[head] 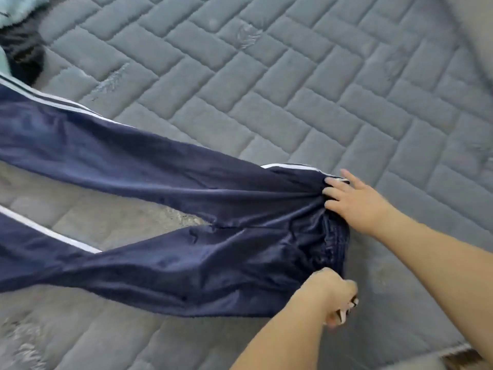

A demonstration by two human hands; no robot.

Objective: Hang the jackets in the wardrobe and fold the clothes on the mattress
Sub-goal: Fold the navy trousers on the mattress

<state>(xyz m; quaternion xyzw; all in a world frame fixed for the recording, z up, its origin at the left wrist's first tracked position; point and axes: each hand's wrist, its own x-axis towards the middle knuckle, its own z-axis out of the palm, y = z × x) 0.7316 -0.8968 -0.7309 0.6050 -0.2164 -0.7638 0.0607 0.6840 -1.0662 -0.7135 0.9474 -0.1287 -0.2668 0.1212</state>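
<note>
We see a pair of navy track trousers [165, 198] with white side stripes spread across the grey quilted mattress [306, 84], the waistband toward four o'clock and the two legs running out toward nine o'clock, parted in a narrow V. The right hand [354, 201] sits at the upper corner of the waistband, at about three o'clock; its thumb and first fingers pinch the bunched cloth by the stripe while one finger points out straight. The left hand [333, 297] is at about five o'clock, fist clenched around the lower corner of the waistband, a bit of striped cloth showing between its fingers. At about ten o'clock, in the far corner, lie a dark garment [24, 57] and a pale blue garment [16, 6], touching each other and well apart from the trousers' waistband.
</note>
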